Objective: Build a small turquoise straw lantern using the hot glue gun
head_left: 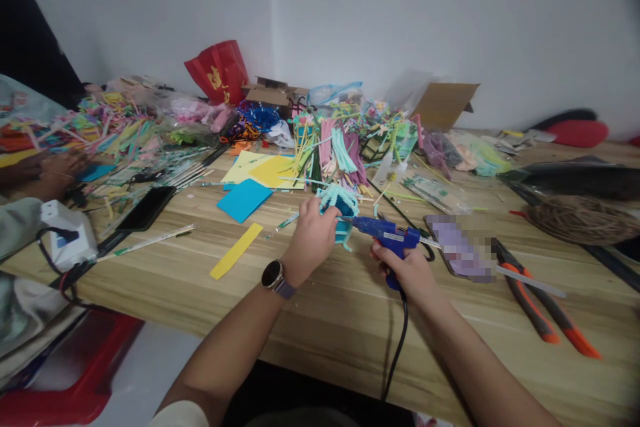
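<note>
In my right hand is a blue hot glue gun, its nozzle pointing left and a clear glue stick sticking out behind. My left hand, with a watch on the wrist, grips the near left side of a small turquoise basket-like craft piece trimmed with pale fuzzy stems. The nozzle tip is close to my left fingertips at the piece; whether it touches cannot be made out. A black cord hangs from the gun's handle over the table edge.
Blue paper and a yellow strip lie to the left. Bundled fuzzy stems heap up behind. Orange-handled pliers and a phone are at right. A power strip and another person's hand are far left.
</note>
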The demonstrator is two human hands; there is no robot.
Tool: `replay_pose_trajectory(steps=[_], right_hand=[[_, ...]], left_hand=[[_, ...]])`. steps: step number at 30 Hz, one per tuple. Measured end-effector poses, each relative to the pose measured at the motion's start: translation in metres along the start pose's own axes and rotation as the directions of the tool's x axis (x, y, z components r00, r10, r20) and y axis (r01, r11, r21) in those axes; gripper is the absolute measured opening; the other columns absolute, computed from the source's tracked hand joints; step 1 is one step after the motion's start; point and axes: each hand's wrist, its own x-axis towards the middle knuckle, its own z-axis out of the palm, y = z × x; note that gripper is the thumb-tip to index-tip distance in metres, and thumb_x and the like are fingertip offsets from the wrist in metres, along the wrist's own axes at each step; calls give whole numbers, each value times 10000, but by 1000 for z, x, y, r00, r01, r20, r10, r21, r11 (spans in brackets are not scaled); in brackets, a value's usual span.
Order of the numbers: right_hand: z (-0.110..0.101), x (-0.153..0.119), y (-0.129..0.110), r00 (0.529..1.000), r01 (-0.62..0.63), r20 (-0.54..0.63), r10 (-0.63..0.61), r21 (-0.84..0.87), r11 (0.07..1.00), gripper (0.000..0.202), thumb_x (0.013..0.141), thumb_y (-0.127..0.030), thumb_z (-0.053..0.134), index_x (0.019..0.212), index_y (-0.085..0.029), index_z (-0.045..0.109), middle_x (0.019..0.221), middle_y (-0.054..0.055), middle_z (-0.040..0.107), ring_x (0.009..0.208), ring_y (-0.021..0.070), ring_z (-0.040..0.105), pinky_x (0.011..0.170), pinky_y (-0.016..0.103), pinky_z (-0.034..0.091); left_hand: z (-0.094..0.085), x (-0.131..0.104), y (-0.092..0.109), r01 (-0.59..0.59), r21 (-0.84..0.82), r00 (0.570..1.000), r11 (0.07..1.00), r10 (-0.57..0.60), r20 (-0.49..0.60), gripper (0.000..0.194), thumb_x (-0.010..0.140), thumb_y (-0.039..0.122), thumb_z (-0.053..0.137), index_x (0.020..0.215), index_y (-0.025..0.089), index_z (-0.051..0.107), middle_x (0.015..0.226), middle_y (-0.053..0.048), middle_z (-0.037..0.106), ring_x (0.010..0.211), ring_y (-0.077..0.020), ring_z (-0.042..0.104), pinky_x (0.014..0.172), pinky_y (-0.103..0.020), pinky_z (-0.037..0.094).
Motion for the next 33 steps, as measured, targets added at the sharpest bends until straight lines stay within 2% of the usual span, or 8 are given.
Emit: replay_pose_trajectory(steps=[9, 33], right_hand=[[-1, 1, 2, 1000, -6, -2, 6, -42, 999, 379, 544, -496, 727, 703, -172, 612, 536, -11, 590, 397, 101, 491, 396, 231, 379], [1, -2, -2, 1000, -15, -23, 13, -91, 996, 369, 540, -524, 672, 656, -186, 579, 469, -24, 534, 422, 120, 479, 432, 253, 377]], left_hand=[[1, 0, 0, 2, 14, 1000, 1000, -2, 1, 282, 955, 228, 347, 1050, 197, 610, 1055, -112, 470, 1090, -273, 434, 937, -417, 407], [-2, 0, 1, 15, 10, 1000, 1000, -15, 16, 258, 950, 227, 373, 1036, 201, 615, 1034, -100, 477, 1031, -256, 444, 926, -409, 418]])
